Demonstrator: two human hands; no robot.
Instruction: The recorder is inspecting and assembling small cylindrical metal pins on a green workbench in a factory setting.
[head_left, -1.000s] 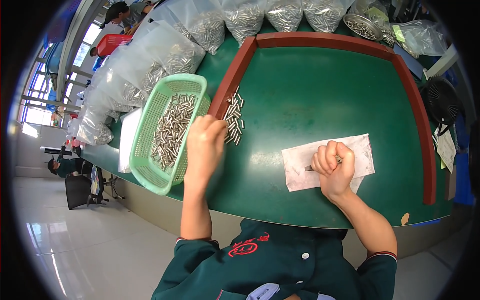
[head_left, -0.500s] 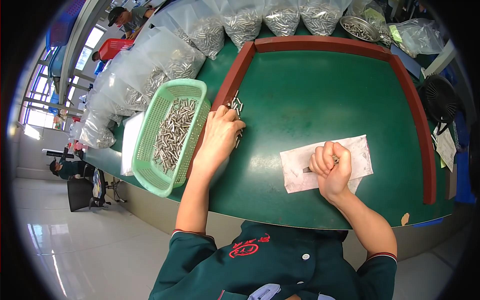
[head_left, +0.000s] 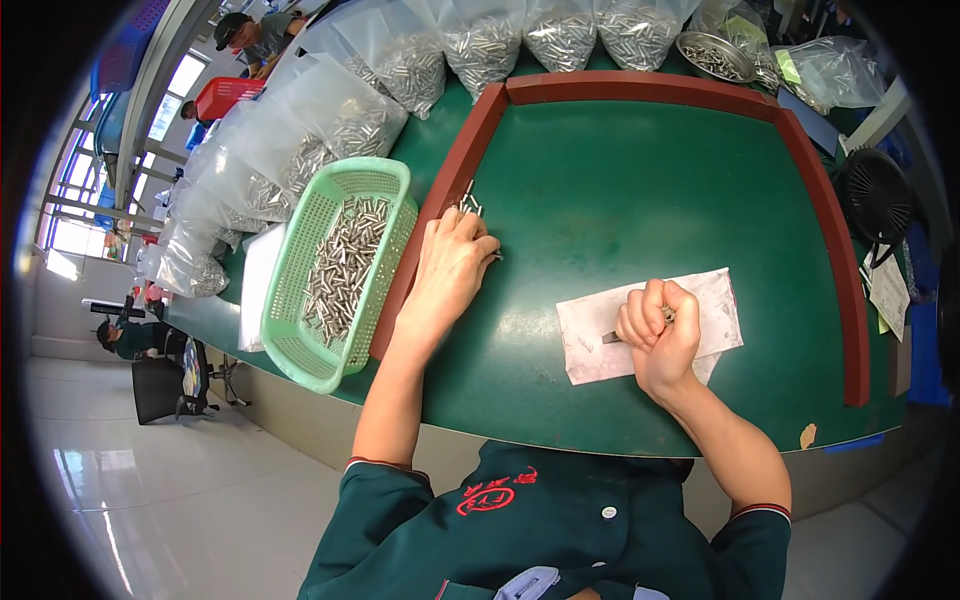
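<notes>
My left hand (head_left: 455, 265) is curled palm down beside the red wooden bar, its fingers drawn in over small metal pins. One pin shows at the thumb tip, and a few loose pins (head_left: 472, 204) lie just beyond the knuckles. To its left stands a light green plastic basket (head_left: 283, 300), with many short silver pins (head_left: 345, 260) inside. My right hand (head_left: 658, 340) makes a fist above a stained white cloth (head_left: 582, 352). A dark metal tip pokes out at the fist's left side, and something small and metallic shows at its top; most is hidden.
A red wooden frame (head_left: 640, 85) borders the green table (head_left: 620, 190). Clear bags of pins (head_left: 480, 50) line the far and left sides. A metal bowl (head_left: 715, 58) stands at the far right, near a black fan (head_left: 877, 195). Another person (head_left: 262, 40) sits far left.
My left hand has shifted slightly right and away from me. The pins that showed below its fingers no longer appear there. My right fist has hardly moved.
</notes>
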